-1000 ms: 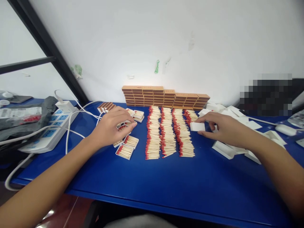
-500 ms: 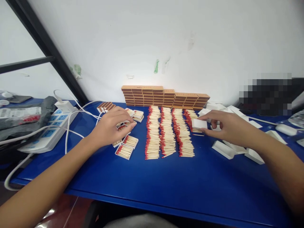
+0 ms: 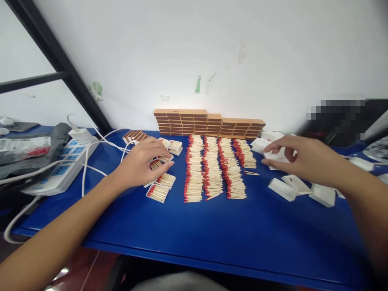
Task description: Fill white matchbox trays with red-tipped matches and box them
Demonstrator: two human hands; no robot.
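Observation:
My left hand (image 3: pixel 147 161) hovers over or rests on several white matchbox trays filled with red-tipped matches, such as this filled tray (image 3: pixel 157 193). Its thumb and fingers are apart, and it partly covers the trays. On the right, my right hand (image 3: pixel 298 157) has thumb and forefinger around a white empty matchbox tray (image 3: pixel 274 155), close to other white trays. Between the hands lie long rows of loose matches (image 3: pixel 194 169) with red heads to the left. A few stray matches (image 3: pixel 251 173) lie near the short fourth row.
Closed matchboxes (image 3: pixel 209 123) are stacked along the wall. More stand behind my left hand (image 3: pixel 135 136). Empty white trays (image 3: pixel 283 189) lie scattered on the right. A power strip (image 3: pixel 65 165) with white cables is at the left of the blue table (image 3: pixel 194 238).
My right hand has moved right, away from the short row of matches, and the tray is no longer over that row. My left hand has stayed almost in place.

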